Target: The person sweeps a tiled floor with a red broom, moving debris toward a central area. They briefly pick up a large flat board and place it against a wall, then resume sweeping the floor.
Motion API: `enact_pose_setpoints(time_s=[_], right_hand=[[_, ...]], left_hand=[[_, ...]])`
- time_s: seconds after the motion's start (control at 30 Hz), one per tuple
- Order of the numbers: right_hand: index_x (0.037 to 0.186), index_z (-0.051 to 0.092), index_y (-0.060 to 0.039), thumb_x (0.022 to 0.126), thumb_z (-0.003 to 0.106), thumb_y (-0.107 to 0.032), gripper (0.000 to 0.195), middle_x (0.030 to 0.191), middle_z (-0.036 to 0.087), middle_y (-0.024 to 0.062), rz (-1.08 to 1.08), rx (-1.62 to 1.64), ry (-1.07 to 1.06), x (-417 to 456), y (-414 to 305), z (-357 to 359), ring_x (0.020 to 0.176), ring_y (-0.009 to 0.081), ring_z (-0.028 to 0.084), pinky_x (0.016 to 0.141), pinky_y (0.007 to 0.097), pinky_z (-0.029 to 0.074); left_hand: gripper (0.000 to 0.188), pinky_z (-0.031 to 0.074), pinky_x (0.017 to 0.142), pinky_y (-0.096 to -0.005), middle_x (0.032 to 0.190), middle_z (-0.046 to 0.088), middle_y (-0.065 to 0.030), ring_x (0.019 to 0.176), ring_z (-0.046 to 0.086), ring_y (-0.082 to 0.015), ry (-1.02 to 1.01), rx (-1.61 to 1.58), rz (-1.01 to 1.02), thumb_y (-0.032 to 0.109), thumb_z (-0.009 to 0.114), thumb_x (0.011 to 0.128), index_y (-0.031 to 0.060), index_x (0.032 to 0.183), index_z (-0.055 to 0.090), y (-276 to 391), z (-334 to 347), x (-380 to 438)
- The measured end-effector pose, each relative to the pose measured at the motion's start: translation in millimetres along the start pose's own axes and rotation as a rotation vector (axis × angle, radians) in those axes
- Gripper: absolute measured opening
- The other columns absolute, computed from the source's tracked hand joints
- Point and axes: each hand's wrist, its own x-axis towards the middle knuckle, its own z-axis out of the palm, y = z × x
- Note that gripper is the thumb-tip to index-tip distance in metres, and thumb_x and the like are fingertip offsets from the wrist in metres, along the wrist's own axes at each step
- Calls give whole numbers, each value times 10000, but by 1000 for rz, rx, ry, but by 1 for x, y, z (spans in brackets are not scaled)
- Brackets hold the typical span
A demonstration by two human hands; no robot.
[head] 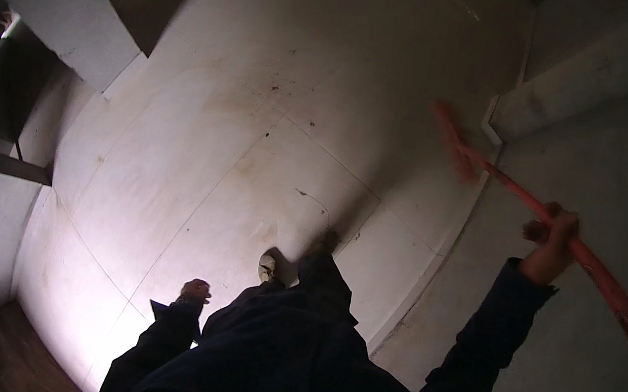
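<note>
On the right, my right hand [554, 242] is closed around the red handle of a long-handled tool [599, 278] with a red crosspiece at its far end, perhaps a broom or squeegee. The crosspiece is blurred and lies over the floor close to the right wall; whether it touches the floor I cannot tell. My left hand [196, 290] hangs low beside my body at the lower left, with its fingers curled and no object visible in it. Its palm is hidden. My dark clothing fills the bottom of the view, and one light shoe [266, 267] shows on the floor.
A pale tiled floor [234, 151] with stains and small bits of debris runs ahead. Along the right stands a wall [515, 335] with a light skirting and a projecting corner. Wall sections and dark openings line the left, with a brown surface [23, 353] at lower left.
</note>
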Motion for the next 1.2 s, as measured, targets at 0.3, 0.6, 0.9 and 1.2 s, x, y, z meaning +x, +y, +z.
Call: enact_pose_setpoints(time_s=[0.3, 0.6, 0.9, 1.2], right_hand=[[946, 566, -58, 843, 640, -443, 405, 797, 638, 95, 199, 288, -292, -14, 10, 184, 493, 171, 577, 421, 279, 472], [847, 514, -80, 875, 613, -401, 337, 780, 629, 110, 349, 416, -863, -71, -8, 383, 446, 177, 549, 395, 268, 456], [931, 587, -27, 877, 627, -381, 360, 831, 657, 99, 425, 481, -1472, -137, 7, 575, 467, 134, 561, 442, 255, 465], [782, 587, -27, 895, 610, -416, 406, 692, 622, 64, 290, 277, -1981, -246, -66, 639, 466, 128, 576, 441, 250, 421]], left_hand=[[268, 561, 483, -438, 842, 673, -217, 632, 676, -332, 223, -265, -177, 130, 523, 875, -3, 1096, 596, -90, -9, 15], [240, 580, 605, -338, 793, 703, -118, 644, 681, -195, 270, -487, -249, 223, 593, 823, 53, 972, 674, -11, 40, -15], [235, 585, 621, -338, 744, 698, -113, 638, 688, -201, 557, -682, -494, 216, 565, 809, 57, 916, 702, 12, 30, 16], [255, 564, 648, -325, 801, 704, -118, 667, 687, -195, 765, -936, -335, 228, 589, 816, 50, 972, 686, 71, -14, 16]])
